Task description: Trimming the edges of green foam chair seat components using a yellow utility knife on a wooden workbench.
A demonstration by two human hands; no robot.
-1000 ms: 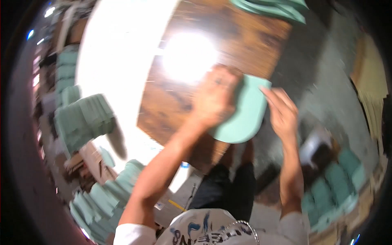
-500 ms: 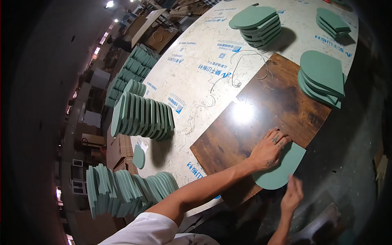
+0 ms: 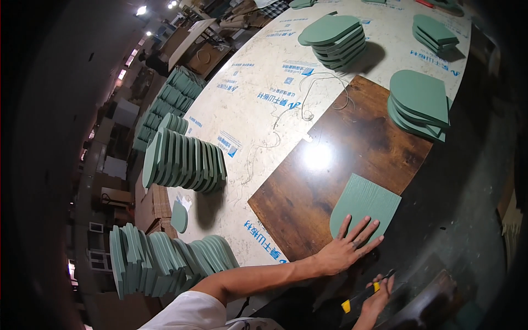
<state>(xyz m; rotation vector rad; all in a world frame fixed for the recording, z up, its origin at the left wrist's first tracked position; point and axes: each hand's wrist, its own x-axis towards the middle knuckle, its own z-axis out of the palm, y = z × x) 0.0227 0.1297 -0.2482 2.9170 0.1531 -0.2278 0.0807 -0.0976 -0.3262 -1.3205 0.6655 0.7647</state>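
Observation:
A green board (image 3: 367,201), rounded at one end and straight-edged at the other, lies on a brown wood-patterned panel (image 3: 291,203). My left hand (image 3: 347,250) rests on the board's near rounded end, its fingers spread flat. Lower right, beyond the panel's near edge, my right hand (image 3: 379,297) is closed around a black-and-yellow utility knife (image 3: 360,298). The knife is held apart from the board, and its blade cannot be made out.
Green board stacks stand on the white printed table (image 3: 264,115): one by the panel's right edge (image 3: 421,102), one farther back (image 3: 336,41), one at left (image 3: 184,162). Another row (image 3: 165,261) stands lower left. Thin cord (image 3: 308,104) lies behind the panel.
My left hand has moved from the board's far left edge to its near end and spread open. The board has shifted slightly and turned. My right hand has dropped lower, with the knife now showing.

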